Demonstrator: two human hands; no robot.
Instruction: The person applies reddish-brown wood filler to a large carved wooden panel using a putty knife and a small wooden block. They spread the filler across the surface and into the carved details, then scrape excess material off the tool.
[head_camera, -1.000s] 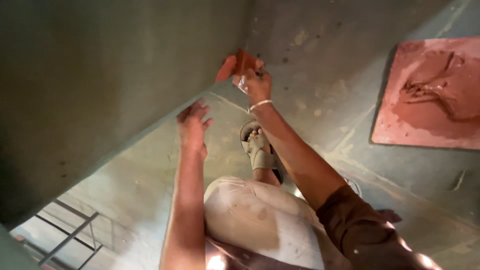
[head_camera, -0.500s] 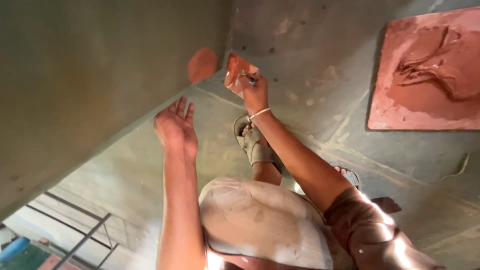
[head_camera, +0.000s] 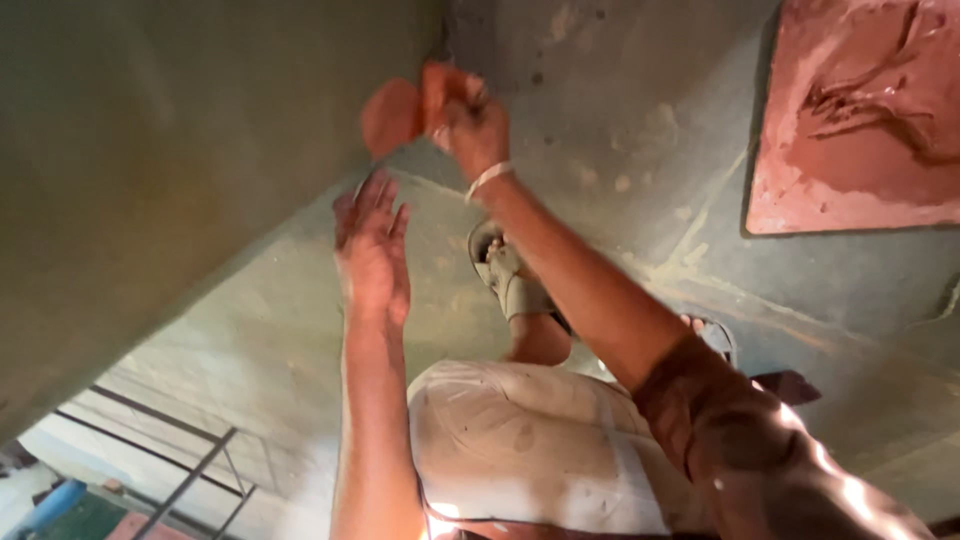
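Wall (head_camera: 180, 150) of plain grey-green fills the upper left of the frame, with a metal frame (head_camera: 190, 470) at the lower left. Just left of centre the left hand (head_camera: 372, 245) is raised flat and released, fingers spread and palm toward the wall, holding nothing. Above it, at upper centre, a reddish lump of clay (head_camera: 392, 115) sits against the wall, smooth, rounded and motion-blurred, apparently pressed there. The right hand (head_camera: 468, 125) is closed around more reddish material beside that lump, a pale band at the wrist. Below centre, a sandalled foot (head_camera: 510, 275) stands on the grey floor (head_camera: 620, 150). At upper right a square slab of red clay (head_camera: 860, 120) lies flat, its top gouged.
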